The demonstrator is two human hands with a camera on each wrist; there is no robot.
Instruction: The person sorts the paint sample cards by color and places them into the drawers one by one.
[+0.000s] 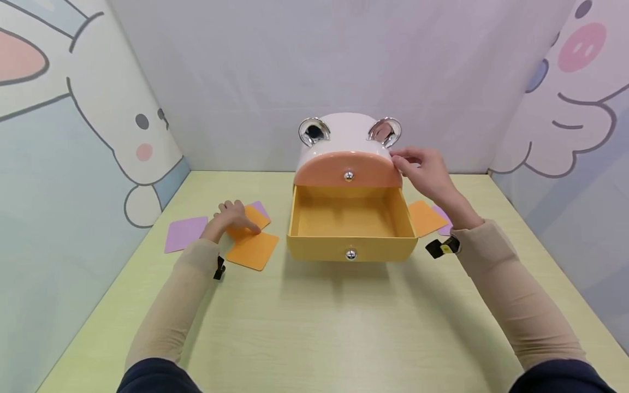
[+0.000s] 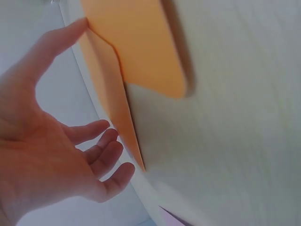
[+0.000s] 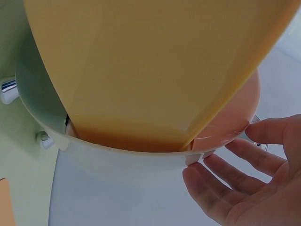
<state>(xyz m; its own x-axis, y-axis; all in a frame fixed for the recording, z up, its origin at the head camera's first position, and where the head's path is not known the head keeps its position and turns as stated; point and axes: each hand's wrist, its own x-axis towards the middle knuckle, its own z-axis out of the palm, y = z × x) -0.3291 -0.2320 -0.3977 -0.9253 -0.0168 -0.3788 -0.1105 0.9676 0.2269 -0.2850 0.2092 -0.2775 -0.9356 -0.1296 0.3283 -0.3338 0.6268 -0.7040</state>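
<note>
A small drawer cabinet (image 1: pixel 339 128) with a white shell and two silver-rimmed ears stands at the back middle. Its yellow lower drawer (image 1: pixel 351 248) is pulled out and its inside looks bare; the orange upper drawer (image 1: pixel 321 169) is closed. My right hand (image 1: pixel 426 172) touches the cabinet's upper right side, thumb at the front rim and fingers along the white wall in the right wrist view. Over on the left, my left hand (image 1: pixel 235 215) is spread above an orange card (image 2: pixel 110 84), its thumb tip touching the edge. Another orange card (image 1: pixel 253 252) overlaps it.
A purple card (image 1: pixel 185 233) lies left of my left hand, and another purple card (image 1: pixel 260 208) peeks out behind the orange ones. Right of the cabinet lie an orange card (image 1: pixel 425 217) and a purple card (image 1: pixel 444 229). Printed panels (image 1: pixel 93 164) and a white backdrop enclose the table.
</note>
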